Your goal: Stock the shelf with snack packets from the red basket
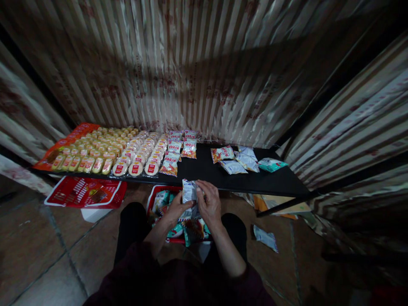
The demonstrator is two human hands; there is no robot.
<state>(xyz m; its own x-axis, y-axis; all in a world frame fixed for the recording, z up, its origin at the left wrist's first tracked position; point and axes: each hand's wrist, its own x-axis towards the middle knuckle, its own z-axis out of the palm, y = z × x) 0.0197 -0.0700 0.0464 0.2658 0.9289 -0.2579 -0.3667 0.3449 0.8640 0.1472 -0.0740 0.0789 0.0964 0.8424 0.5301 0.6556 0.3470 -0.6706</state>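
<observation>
Head view: left hand [176, 209] and right hand [210, 204] in a pinch on one packet [188, 193], red basket [151, 195] below.

Looks forward and down from the head — close over the hands [209, 203] and knees [131, 223], across the black shelf [204, 172], to the striped curtain [204, 85] behind.

Dark maroon top [180, 282]; sleeves [132, 272] leaving forearms [228, 246] uncovered; black trousers [131, 225]; hands [209, 203] bare.
</observation>
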